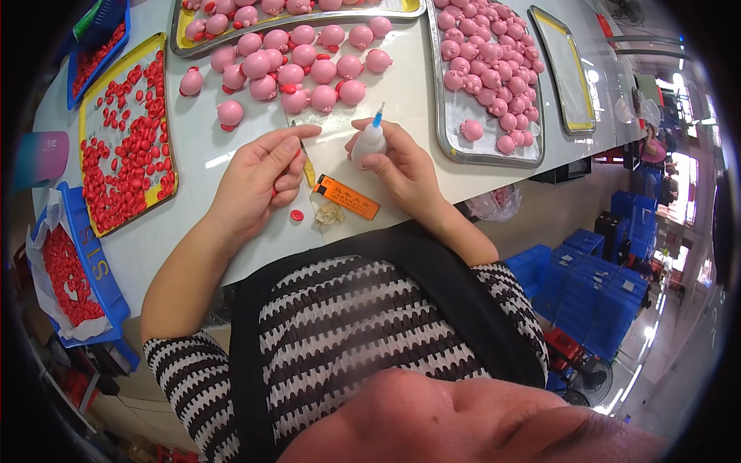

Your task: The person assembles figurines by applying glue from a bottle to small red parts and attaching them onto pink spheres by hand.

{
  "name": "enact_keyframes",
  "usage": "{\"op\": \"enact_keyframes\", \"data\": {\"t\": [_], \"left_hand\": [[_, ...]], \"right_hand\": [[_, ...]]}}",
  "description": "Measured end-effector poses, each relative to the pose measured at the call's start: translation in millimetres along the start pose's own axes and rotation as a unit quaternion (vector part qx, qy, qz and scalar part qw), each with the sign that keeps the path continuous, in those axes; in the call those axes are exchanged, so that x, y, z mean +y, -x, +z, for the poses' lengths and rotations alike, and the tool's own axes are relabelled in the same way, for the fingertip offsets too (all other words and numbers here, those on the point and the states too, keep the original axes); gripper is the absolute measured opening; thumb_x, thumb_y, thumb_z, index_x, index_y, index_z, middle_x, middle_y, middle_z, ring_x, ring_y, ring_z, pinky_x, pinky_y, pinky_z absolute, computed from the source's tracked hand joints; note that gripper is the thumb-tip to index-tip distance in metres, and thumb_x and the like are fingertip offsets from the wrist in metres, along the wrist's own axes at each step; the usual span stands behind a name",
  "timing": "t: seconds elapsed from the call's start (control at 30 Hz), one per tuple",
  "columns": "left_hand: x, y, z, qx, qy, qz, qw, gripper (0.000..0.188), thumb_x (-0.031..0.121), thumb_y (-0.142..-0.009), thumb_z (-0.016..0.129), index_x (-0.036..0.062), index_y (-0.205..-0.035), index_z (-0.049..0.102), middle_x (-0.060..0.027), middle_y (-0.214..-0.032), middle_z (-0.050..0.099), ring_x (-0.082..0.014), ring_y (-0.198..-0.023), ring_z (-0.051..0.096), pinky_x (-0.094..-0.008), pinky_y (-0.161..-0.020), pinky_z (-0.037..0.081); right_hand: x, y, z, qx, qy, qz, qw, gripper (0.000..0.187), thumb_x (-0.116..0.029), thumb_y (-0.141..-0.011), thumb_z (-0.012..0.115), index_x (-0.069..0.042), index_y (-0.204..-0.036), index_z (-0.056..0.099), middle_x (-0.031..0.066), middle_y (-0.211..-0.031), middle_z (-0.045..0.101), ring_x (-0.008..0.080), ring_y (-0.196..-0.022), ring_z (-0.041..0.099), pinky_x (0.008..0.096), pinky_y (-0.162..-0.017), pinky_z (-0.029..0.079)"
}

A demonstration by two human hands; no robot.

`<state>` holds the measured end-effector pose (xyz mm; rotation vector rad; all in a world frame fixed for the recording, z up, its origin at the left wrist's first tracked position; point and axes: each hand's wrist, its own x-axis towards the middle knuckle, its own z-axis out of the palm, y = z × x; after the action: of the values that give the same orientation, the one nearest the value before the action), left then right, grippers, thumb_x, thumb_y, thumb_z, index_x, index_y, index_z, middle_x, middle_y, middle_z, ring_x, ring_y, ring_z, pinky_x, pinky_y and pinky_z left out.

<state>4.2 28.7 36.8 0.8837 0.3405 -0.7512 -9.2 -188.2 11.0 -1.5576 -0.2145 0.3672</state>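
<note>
While the right hand [405,170] wraps around a white bottle [369,144] with a blue nozzle [377,119], above the table [204,185], the left hand [262,177] is curled narrow, red pieces [298,153] showing at its fingers; an orange lighter [349,197] lies between the hands.

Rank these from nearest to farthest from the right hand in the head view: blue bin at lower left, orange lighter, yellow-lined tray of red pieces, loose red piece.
From the right hand:
1. Orange lighter, below and left of it
2. Loose red piece, farther left
3. Yellow-lined tray, on the left
4. Blue bin, lower left
</note>
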Motion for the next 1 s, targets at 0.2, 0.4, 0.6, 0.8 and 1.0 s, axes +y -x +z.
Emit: {"op": "enact_keyframes", "data": {"t": [0.2,0.4,0.6,0.8,1.0], "left_hand": [[-4.2,1.2,-2.3,0.024,-0.097,0.037,0.994,0.025,0.015,-0.093,0.05,0.0001,-0.113,0.054,0.001,-0.073,0.049,-0.0022,-0.051,0.033,-0.016,-0.042,0.024],[-10.2,3.9,1.3,0.037,-0.227,0.13,0.965,0.025,0.012,-0.09,0.053,0.0008,-0.113,0.056,-0.0013,-0.082,0.059,-0.0019,-0.056,0.041,-0.0162,-0.048,0.033],[-12.4,4.1,-5.2,0.039,-0.319,0.215,0.922,0.023,0.011,-0.09,0.053,-0.0003,-0.11,0.057,-0.0024,-0.084,0.061,-0.0024,-0.06,0.043,-0.0168,-0.054,0.037],[-11.6,3.7,-7.0,0.048,-0.31,0.241,0.918,0.021,0.012,-0.09,0.054,0.0008,-0.107,0.058,-0.0003,-0.08,0.059,-0.0026,-0.059,0.042,-0.0174,-0.052,0.036],[-7.1,1.3,-8.3,0.053,-0.201,0.17,0.963,0.022,0.013,-0.09,0.054,0.0016,-0.108,0.058,-0.0006,-0.076,0.056,-0.002,-0.057,0.038,-0.0166,-0.048,0.031]], "right_hand": [[-4.3,3.6,0.1,0.014,-0.015,0.046,0.999,0.042,-0.011,-0.091,0.052,0.001,-0.126,0.034,0.012,-0.104,0.058,0.0153,-0.092,0.058,0.0276,-0.081,0.046],[2.2,2.4,3.2,0.041,-0.034,0.013,0.998,0.04,-0.01,-0.091,0.051,0.002,-0.125,0.033,0.0139,-0.108,0.057,0.0176,-0.096,0.058,0.0282,-0.084,0.045],[1.7,-0.4,1.4,0.032,-0.064,0.022,0.997,0.038,-0.008,-0.091,0.051,0.003,-0.122,0.033,0.0146,-0.11,0.055,0.0202,-0.101,0.056,0.0307,-0.088,0.044],[0.9,0.0,3.0,0.028,-0.075,0.011,0.997,0.033,-0.007,-0.092,0.049,0.001,-0.119,0.032,0.0166,-0.11,0.055,0.0214,-0.098,0.058,0.0318,-0.085,0.046],[2.2,-1.4,3.3,0.034,-0.067,0.003,0.997,0.033,-0.008,-0.092,0.047,-0.001,-0.119,0.03,0.0174,-0.109,0.055,0.021,-0.094,0.058,0.0317,-0.082,0.046]]}}
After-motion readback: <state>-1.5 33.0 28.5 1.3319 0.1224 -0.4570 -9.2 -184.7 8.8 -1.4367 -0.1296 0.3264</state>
